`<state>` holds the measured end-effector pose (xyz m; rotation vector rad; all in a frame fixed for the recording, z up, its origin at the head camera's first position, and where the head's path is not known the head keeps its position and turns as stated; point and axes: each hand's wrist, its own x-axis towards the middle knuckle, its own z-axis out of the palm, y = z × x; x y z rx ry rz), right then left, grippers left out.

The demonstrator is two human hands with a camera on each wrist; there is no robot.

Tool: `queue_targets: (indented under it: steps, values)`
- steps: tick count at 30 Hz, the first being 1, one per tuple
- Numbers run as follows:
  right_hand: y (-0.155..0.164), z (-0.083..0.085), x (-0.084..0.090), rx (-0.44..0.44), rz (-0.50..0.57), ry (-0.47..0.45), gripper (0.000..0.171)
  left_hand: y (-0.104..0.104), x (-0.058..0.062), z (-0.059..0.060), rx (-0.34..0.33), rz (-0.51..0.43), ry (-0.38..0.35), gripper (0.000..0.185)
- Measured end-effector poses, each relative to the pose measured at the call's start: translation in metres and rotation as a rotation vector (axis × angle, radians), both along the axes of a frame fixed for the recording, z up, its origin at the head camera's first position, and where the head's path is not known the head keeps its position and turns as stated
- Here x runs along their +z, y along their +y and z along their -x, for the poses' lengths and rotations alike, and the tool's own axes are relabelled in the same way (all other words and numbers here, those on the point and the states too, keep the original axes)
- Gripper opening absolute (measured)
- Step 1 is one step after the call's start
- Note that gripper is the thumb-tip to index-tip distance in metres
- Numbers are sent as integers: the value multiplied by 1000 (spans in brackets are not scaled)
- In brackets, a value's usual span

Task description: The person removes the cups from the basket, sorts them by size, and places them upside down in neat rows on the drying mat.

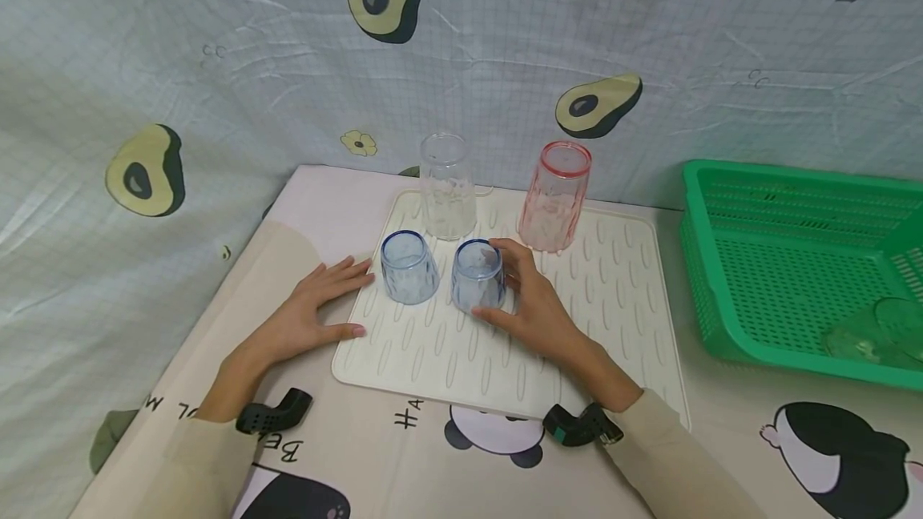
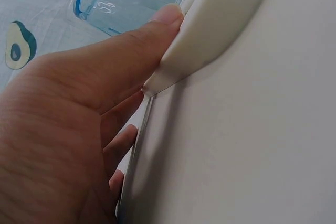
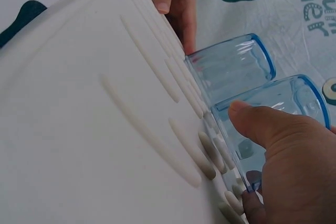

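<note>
My right hand (image 1: 534,303) curls thumb and fingers round a short blue glass (image 1: 479,275), which stands on a white ribbed mat (image 1: 606,327) with its narrower end up. In the right wrist view the thumb lies along the side of this blue glass (image 3: 294,98), low near the mat. A second blue glass (image 1: 409,267) stands just left of it, also on the mat. My left hand (image 1: 310,311) lies with fingers spread at the mat's left edge. The left wrist view shows its thumb (image 2: 168,14) on the mat's rim.
Behind the blue glasses, a tall clear glass (image 1: 447,191) and a tall pink glass (image 1: 557,199) stand on the mat. At the right is a green basket (image 1: 703,279) with a clear glass (image 1: 894,327) inside. A patterned cloth (image 1: 490,38) hangs behind the table.
</note>
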<state>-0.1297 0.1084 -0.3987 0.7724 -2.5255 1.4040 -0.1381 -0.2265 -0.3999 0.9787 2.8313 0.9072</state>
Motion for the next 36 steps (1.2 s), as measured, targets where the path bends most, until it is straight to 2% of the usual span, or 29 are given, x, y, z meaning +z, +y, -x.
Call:
queue_targets:
  steps: [22, 36]
  values:
    - [0, 0, -1, 27, -32, 2, 92, 2, 3, -1, -1, 1, -4, 70]
    - [1, 1, -2, 34, -17, -38, 92, 2, 4, -2, -1, 3, -5, 70]
